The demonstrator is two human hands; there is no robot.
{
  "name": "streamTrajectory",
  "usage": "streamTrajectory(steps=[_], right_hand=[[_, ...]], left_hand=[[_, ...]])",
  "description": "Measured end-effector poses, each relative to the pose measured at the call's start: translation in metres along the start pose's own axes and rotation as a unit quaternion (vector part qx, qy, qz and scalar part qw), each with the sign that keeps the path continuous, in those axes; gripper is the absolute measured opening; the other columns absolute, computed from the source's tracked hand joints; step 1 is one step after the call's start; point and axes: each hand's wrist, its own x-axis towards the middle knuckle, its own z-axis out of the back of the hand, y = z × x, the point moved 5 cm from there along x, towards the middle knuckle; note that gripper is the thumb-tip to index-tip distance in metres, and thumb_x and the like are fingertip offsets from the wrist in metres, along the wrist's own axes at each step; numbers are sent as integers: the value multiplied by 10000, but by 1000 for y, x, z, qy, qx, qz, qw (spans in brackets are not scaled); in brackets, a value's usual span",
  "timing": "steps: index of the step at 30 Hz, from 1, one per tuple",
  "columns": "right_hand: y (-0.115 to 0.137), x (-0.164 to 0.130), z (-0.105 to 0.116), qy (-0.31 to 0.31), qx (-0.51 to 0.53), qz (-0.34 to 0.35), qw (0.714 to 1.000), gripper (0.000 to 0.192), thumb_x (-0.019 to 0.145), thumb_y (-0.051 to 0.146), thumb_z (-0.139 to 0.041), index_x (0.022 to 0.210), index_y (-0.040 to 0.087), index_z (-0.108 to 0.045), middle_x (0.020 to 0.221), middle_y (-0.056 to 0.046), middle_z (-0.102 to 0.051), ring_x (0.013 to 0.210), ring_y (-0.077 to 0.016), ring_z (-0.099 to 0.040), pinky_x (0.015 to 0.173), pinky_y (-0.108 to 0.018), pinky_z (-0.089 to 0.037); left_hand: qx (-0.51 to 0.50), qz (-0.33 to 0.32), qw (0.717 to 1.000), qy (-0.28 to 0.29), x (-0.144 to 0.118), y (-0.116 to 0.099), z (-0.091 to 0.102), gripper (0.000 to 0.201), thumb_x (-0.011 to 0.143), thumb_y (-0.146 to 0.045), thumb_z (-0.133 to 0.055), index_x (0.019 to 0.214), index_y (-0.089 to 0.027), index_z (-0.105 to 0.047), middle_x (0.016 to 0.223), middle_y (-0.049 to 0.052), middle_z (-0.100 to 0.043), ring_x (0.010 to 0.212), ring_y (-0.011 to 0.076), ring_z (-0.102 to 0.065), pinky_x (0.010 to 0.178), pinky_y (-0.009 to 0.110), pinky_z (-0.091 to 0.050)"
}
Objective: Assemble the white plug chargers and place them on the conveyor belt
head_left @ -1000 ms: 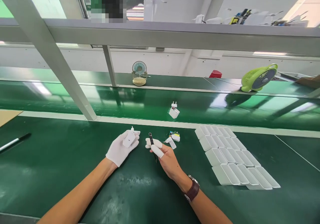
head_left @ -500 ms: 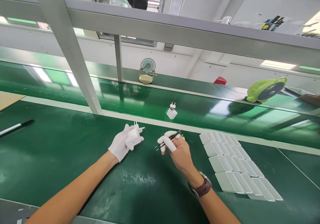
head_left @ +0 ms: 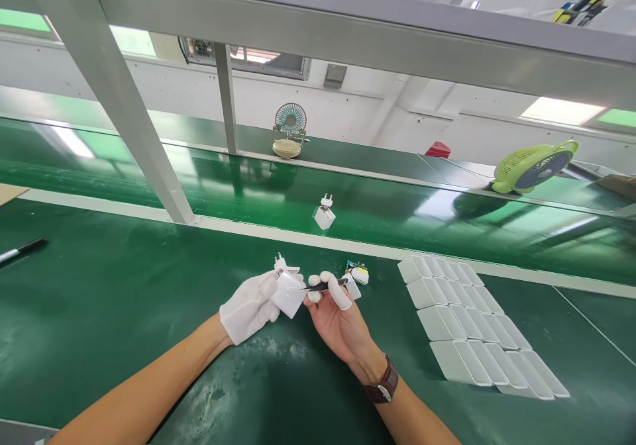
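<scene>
My left hand [head_left: 251, 306], in a white glove, is closed around a white plug adapter [head_left: 289, 293] whose two prongs point up and away. Bare-palmed with white finger cots, my right hand [head_left: 334, 309] grips dark tweezers [head_left: 320, 287]. Their tips reach to the right side of the adapter's housing; whether they touch it I cannot tell. Just beyond the right fingers lie a small circuit board [head_left: 358, 273] with white and yellow parts and a flat white piece [head_left: 352, 287], partly hidden by the hand.
Rows of white open housings [head_left: 472, 326] stand at the right. Another white plug adapter [head_left: 324, 215] sits on the green strip past the pale ledge [head_left: 278, 236]. A metal post [head_left: 134, 114] rises at left, near a pen [head_left: 22, 251]. Two fans [head_left: 291, 119] stand farther back.
My hands have come together, and the tweezers' tips are now at the adapter. The adapter has turned in my left hand. The view has shifted, and the circuit board now shows more fully.
</scene>
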Motion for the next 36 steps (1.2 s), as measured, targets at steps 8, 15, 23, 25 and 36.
streamTrajectory(steps=[8, 15, 23, 25, 36], right_hand=[[-15, -11, -16, 49, 5, -38, 998, 128, 859, 370, -762, 903, 251, -744, 925, 11, -727, 732, -107, -658, 784, -263, -561], [-8, -5, -7, 27, 42, -22, 999, 143, 838, 354, -787, 912, 234, -764, 924, 10, -729, 758, -87, -656, 751, -212, -570], [-8, -11, -19, 74, 61, -33, 995, 174, 897, 371, -724, 942, 209, -764, 971, -6, -743, 789, -84, -694, 787, -206, -580], [-14, -15, -24, 96, 46, -50, 993, 228, 910, 401, -703, 967, 187, -758, 955, -29, -743, 783, -94, -698, 778, -213, -580], [12, -18, -13, 91, -161, 61, 981, 211, 862, 394, -747, 1015, 248, -748, 1027, -55, -752, 843, -209, -735, 883, -440, -593]], left_hand=[[83, -18, 992, -92, -2, 0, 2, 646, 827, -495, -733, 1336, -144, -545, 1278, 226, -648, 510, 88, -602, 402, 206, -390], [118, 28, 993, -1, 3, 6, -1, 763, 642, -59, -833, 1337, -203, -553, 1355, 162, -610, 1066, 262, -663, 535, 177, -502], [136, 12, 991, 1, 6, 4, 2, 465, 727, -288, -826, 1134, -141, -657, 986, 109, -707, 501, 84, -558, 367, 188, -367], [115, 21, 993, -16, 5, 9, 3, 385, 747, -338, -808, 1054, -139, -686, 903, 92, -703, 525, 106, -565, 406, 213, -396], [-136, 45, 981, -133, 4, 4, -1, 387, 873, -493, -567, 793, -124, -651, 652, 72, -631, 499, 154, -557, 410, 251, -425]])
